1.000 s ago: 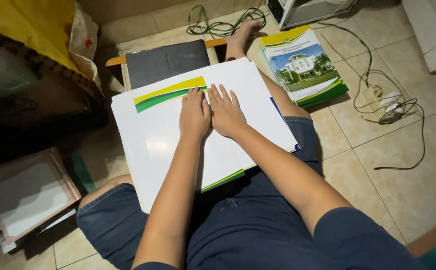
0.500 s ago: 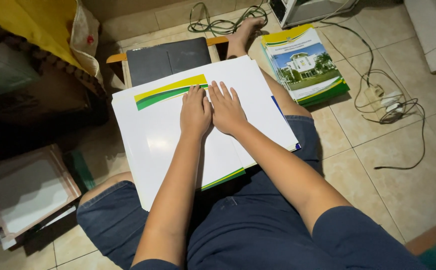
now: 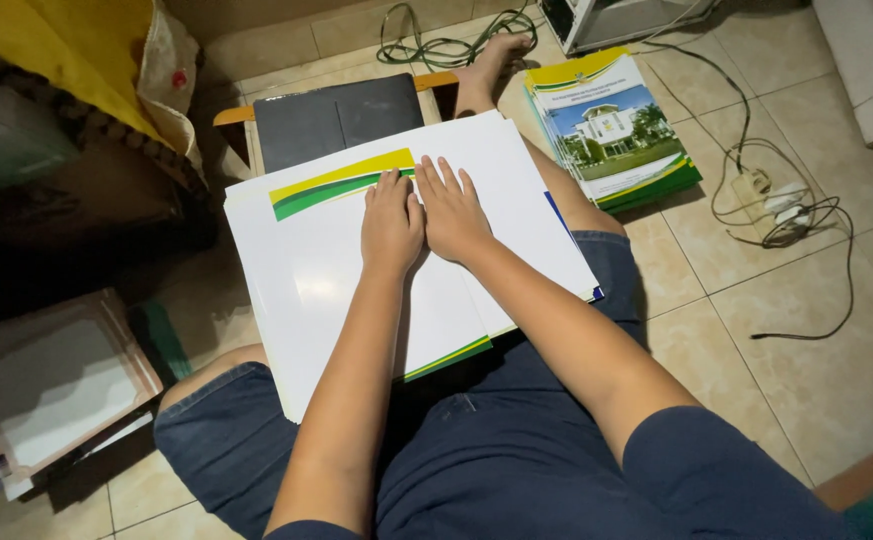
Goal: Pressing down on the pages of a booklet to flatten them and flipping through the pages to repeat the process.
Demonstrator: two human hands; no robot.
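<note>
As it rests on the lap, large glossy white card sheet w/ green-yellow band [image 3: 336,270] is pressed flat by left hand [image 3: 391,222] & right hand [image 3: 453,212], both open, nothing gripped.

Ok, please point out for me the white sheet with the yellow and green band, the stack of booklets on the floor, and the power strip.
white sheet [image 3: 326,270]: head view, bare white area left of the hands.
stack of booklets [image 3: 611,130]: head view, building picture on the top cover.
power strip [image 3: 756,188]: head view, its pale body among the cables.
</note>
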